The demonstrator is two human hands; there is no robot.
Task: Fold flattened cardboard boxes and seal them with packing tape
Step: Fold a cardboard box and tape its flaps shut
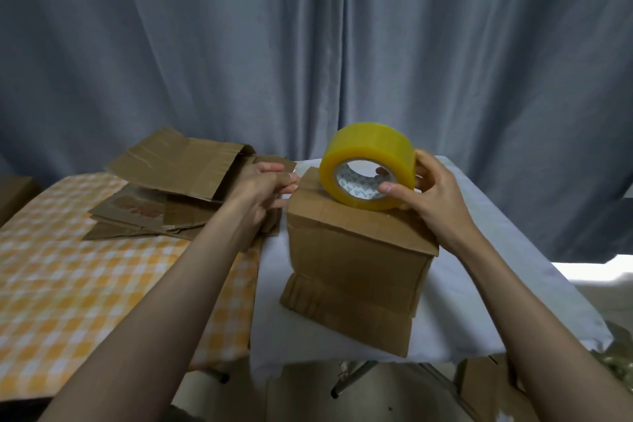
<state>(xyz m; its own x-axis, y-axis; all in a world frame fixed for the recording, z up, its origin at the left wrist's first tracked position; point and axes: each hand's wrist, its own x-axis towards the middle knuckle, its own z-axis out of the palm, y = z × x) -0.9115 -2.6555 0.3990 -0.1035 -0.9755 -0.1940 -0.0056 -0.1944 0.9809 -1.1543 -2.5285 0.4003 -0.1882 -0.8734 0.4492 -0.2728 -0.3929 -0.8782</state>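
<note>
Atop the box [356, 243], right hand [435, 195] grips the tape roll [368, 169], left hand [265, 188] pinches its end; core print unreadable.

Yellow tape roll [368, 164] on cardboard box [356, 250], hands on both.

The tape roll [368, 166] is clear yellow, and its inner core is white with a pattern of small grey-green triangles. The folded box [356, 250] under it is plain brown cardboard. The flat boxes [171, 192] at the left are the same brown, one with a faded reddish print. They lie on a tablecloth [85, 284] checked in orange and white. The cloth [479, 301] below the box is white, and the curtain [308, 44] behind is blue-grey
</note>
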